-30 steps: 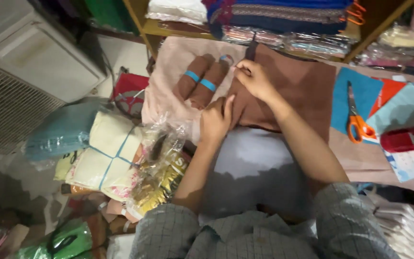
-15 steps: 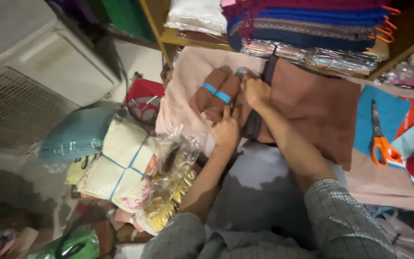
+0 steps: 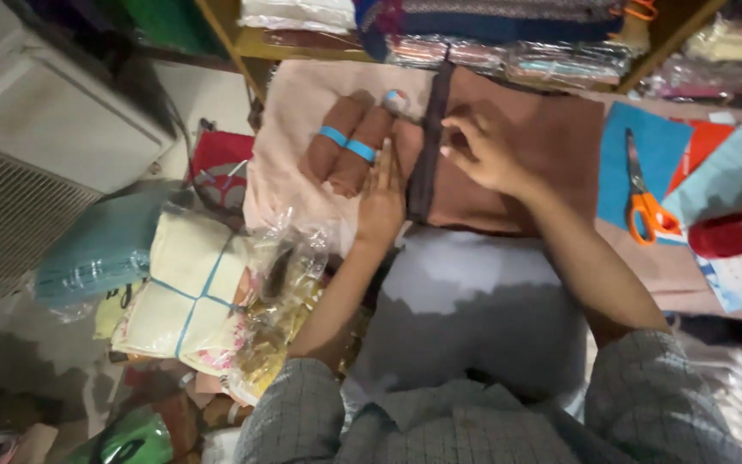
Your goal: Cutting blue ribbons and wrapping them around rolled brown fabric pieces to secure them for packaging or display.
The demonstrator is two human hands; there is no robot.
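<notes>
A brown cloth (image 3: pixel 534 146) lies flat on a pale pink cloth (image 3: pixel 289 155). A dark strip (image 3: pixel 427 155) runs down the brown cloth's left part. My left hand (image 3: pixel 381 202) lies flat with fingers together, pressing the brown cloth just left of the strip. My right hand (image 3: pixel 478 150) rests on the brown cloth right of the strip, fingertips pinching at its edge. Two brown fabric rolls (image 3: pixel 345 150) with blue bands lie left of my left hand, and a small round tape roll (image 3: pixel 396 100) sits above them.
Orange-handled scissors (image 3: pixel 644 199) lie on blue paper (image 3: pixel 659 142) at the right, near a red stapler (image 3: pixel 736 232). A shelf with folded fabrics (image 3: pixel 491 26) runs along the top. Tied cream bundles (image 3: pixel 186 288), plastic bags (image 3: pixel 289 283) and a teal bundle (image 3: pixel 100 249) crowd the left.
My view has shifted so the cloths sit more central. My left hand has flattened beside the dark strip, and my right hand has moved down along the strip.
</notes>
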